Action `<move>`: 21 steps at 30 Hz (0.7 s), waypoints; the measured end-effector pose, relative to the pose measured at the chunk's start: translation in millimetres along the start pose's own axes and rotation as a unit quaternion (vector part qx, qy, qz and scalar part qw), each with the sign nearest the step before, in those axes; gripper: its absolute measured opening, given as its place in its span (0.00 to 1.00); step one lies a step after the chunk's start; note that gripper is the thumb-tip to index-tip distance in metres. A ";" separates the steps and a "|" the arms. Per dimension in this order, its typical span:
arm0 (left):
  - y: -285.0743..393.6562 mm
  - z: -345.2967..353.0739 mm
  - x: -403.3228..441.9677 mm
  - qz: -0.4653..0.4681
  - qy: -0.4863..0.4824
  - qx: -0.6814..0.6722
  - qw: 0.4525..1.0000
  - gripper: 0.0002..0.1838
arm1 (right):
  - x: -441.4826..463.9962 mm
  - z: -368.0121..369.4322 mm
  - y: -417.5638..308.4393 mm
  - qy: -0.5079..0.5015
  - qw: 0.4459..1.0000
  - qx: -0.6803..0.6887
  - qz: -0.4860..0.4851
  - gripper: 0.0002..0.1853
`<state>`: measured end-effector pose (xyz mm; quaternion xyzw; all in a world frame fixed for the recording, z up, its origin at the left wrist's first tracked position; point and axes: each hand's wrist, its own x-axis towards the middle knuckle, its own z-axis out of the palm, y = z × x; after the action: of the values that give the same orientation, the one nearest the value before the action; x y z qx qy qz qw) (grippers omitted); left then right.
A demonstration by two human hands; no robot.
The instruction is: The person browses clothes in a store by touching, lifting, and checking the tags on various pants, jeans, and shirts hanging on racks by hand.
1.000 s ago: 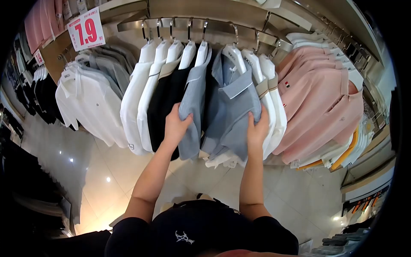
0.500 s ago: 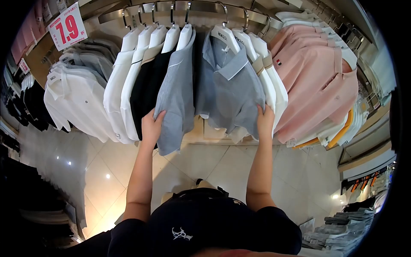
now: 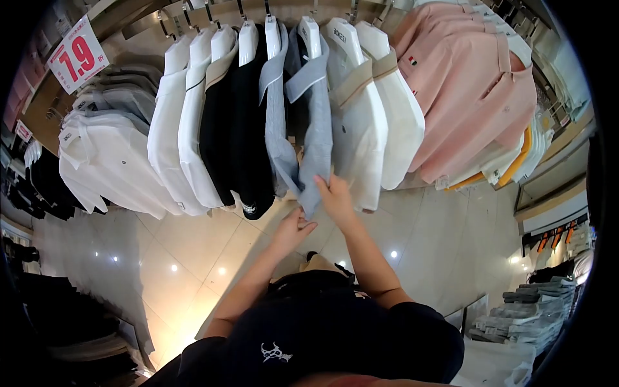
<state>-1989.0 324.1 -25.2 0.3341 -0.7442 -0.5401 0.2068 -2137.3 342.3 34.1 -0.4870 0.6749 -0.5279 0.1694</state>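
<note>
Two grey polo shirts hang side by side, a left grey polo shirt (image 3: 276, 122) and a right grey polo shirt (image 3: 317, 138) with a pale line along its collar. My right hand (image 3: 338, 198) is closed on the lower edge of the right one, thumb on the cloth. Just below, at the tip of that cloth, is my left hand (image 3: 291, 231) with its fingers curled in; what they hold, if anything, is hidden. Left of them hangs a black shirt (image 3: 248, 142); to the right, a white shirt with a beige collar (image 3: 361, 135).
The white hangers (image 3: 309, 35) hang from a metal rail (image 3: 145, 24). More white shirts (image 3: 171, 122) and pink shirts (image 3: 467, 97) flank them. A price sign (image 3: 77, 57) stands at upper left. Folded clothes (image 3: 525, 316) lie at lower right, above the tiled floor (image 3: 213, 258).
Both hands have come together at the middle; earlier each held a separate grey shirt. The right grey shirt has moved left against the other, and the white shirts beside it now show more.
</note>
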 end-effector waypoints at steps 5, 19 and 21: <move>-42.0 -0.2 39.4 0.147 0.085 -0.068 0.983 0.25 | -18.4 5.2 -38.2 -0.094 0.986 0.106 0.084 0.13; 10.9 -72.6 49.4 0.101 0.185 -0.334 0.919 0.19 | -8.1 36.1 86.2 -0.191 0.978 0.036 0.075 0.36; 31.6 -81.6 46.8 -0.023 0.159 -0.547 0.822 0.22 | -22.5 40.1 107.8 -0.178 0.977 -0.102 0.054 0.39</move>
<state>-1975.4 242.1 29.1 0.2639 -0.2755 -0.8026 0.4586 -2148.6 335.7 -82.4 -0.5506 0.7099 -0.3511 0.2640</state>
